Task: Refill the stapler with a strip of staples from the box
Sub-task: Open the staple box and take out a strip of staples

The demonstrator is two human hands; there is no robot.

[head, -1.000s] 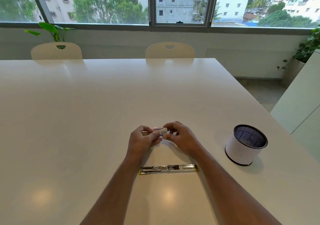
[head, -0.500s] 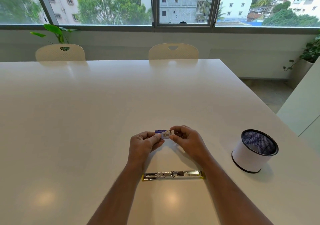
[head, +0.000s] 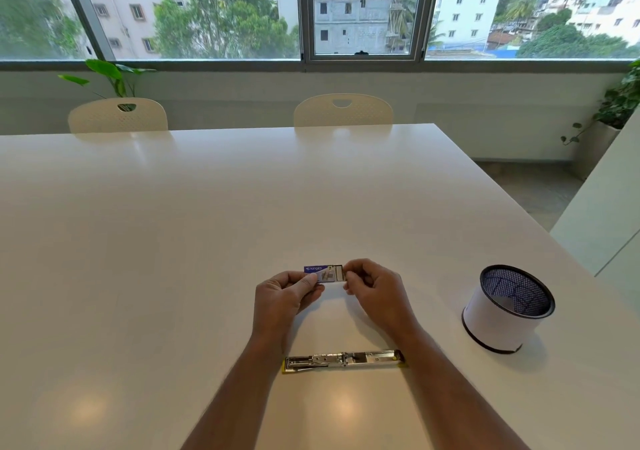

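A small blue and white staple box [head: 325, 273] is held a little above the white table [head: 173, 241]. My left hand [head: 282, 297] grips its left end between thumb and fingers. My right hand [head: 375, 290] pinches its right end, where the box's end looks open and a pale inner part shows. The stapler [head: 344, 360], metal with a yellow base, lies swung flat open on the table between my forearms, its channel facing up. No loose strip of staples is in sight.
A white cup with a dark mesh lining [head: 507, 309] stands to the right of my right hand. Two pale chairs [head: 343, 110] stand at the table's far edge. The table's right edge runs diagonally near the cup.
The box has turned so its blue printed face shows. Both hands keep hold of it at about the same spot above the table. The stapler has not moved.
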